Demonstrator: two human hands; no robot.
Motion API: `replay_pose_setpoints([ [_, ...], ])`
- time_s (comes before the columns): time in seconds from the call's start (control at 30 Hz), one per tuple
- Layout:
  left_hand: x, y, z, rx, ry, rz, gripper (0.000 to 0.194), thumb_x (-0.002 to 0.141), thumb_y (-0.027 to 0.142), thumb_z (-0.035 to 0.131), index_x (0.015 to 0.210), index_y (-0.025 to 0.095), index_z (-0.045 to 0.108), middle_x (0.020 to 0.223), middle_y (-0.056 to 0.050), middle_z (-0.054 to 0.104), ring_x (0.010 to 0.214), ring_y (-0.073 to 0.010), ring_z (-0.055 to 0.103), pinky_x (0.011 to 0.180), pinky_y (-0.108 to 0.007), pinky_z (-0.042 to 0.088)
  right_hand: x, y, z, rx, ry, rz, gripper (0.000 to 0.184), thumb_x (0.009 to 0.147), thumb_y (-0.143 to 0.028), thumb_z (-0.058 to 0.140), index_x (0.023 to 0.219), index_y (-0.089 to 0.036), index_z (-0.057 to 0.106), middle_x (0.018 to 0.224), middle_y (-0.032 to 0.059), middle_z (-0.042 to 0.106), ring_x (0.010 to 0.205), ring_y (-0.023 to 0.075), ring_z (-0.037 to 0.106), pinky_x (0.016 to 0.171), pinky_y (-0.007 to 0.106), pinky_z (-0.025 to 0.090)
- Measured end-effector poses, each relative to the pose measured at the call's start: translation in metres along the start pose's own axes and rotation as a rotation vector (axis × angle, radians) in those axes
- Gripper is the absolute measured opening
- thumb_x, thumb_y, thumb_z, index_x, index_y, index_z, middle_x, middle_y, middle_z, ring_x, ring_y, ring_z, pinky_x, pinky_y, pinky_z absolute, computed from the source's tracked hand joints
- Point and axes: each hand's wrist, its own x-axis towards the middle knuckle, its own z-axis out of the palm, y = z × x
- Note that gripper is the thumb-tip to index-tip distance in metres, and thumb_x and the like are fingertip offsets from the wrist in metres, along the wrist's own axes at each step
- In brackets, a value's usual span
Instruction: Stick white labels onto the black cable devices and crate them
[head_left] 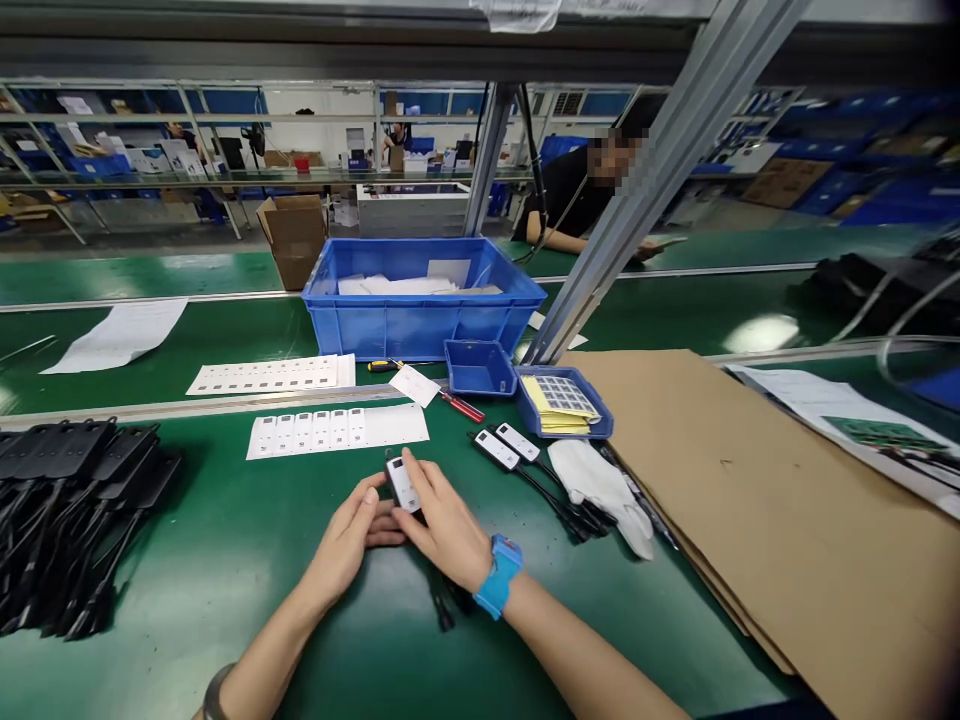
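Note:
My left hand [346, 543] is closed around the lower left side of a small black cabled box [389, 482]. A white label [405, 484] covers its upper face. My right hand [448, 517], with a blue band at the wrist, lies over the box, fingers on the label and thumb at its lower edge. Black cables with plugs [442, 612] hang below my hands. Beyond them is a white label sheet [337, 430] bearing a row of labels. To the right lie labelled black boxes [496, 450] with cables, beside a white glove [600, 490].
Several unlabelled black cabled boxes [56, 460] are piled at left. Behind are a large blue bin [420, 325], small blue tray [480, 368], screwdriver [463, 407] and tray of yellow-backed stickers [566, 400]. Cardboard [750, 500] covers the right side. A slanted metal post [637, 190] rises ahead; a co-worker [562, 195] sits beyond.

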Motion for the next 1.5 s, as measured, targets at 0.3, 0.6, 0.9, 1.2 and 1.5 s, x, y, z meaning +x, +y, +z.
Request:
replay_pose_setpoints([
  [0.3, 0.021, -0.013, -0.064, 1.473, 0.419, 0.241, 0.048, 0.095, 0.038, 0.037, 0.135, 0.013, 0.047, 0.147, -0.022, 0.037, 0.138, -0.04, 0.028, 0.108, -0.06, 0.028, 0.036, 0.035, -0.013, -0.416, 0.181, 0.084, 0.045, 0.084, 0.002, 0.038, 0.119, -0.016, 0.058, 0.111, 0.0187, 0.058, 0.1, 0.0317, 0.052, 0.082, 0.049, 0.041],
  [0.6, 0.019, -0.02, -0.062, 1.557, 0.51, 0.273, 0.044, 0.093, 0.033, 0.046, 0.132, 0.015, 0.051, 0.138, -0.021, 0.047, 0.129, -0.0377, 0.04, 0.104, -0.058, 0.032, 0.141, 0.024, 0.047, -0.117, 0.139, -0.085, 0.021, 0.092, -0.033, 0.057, 0.103, -0.015, 0.061, 0.104, 0.0055, 0.062, 0.09, 0.0176, 0.061, 0.081, 0.038, 0.051],
  [0.9, 0.013, 0.002, -0.082, 1.526, 0.747, 0.258, 0.042, 0.084, 0.034, 0.061, 0.125, 0.026, 0.055, 0.125, -0.012, 0.054, 0.111, -0.0272, 0.051, 0.092, -0.041, 0.042, 0.061, 0.007, 0.004, 0.302, 0.377, -0.114, 0.017, 0.092, -0.034, 0.052, 0.086, -0.02, 0.06, 0.089, 0.0056, 0.058, 0.084, 0.0205, 0.057, 0.073, 0.033, 0.047],
  [1.2, -0.042, 0.05, -0.188, 1.237, 1.713, -0.006, 0.05, 0.089, 0.038, 0.05, 0.127, 0.007, 0.041, 0.123, -0.024, 0.042, 0.111, -0.0391, 0.042, 0.087, -0.052, 0.033, 0.006, 0.019, 0.008, 0.41, 0.33, -0.024, 0.015, 0.09, -0.036, 0.055, 0.09, -0.022, 0.059, 0.091, 0.0049, 0.056, 0.085, 0.0208, 0.056, 0.074, 0.034, 0.047],
  [1.5, -0.049, 0.041, -0.214, 1.128, 1.687, 0.058, 0.053, 0.089, 0.044, 0.049, 0.13, 0.011, 0.046, 0.104, -0.017, 0.059, 0.104, -0.0364, 0.048, 0.089, -0.053, 0.03, 0.004, 0.006, 0.007, 0.405, 0.282, -0.078, 0.012, 0.092, -0.032, 0.053, 0.089, -0.022, 0.058, 0.089, 0.0057, 0.057, 0.082, 0.0209, 0.056, 0.07, 0.033, 0.047],
])
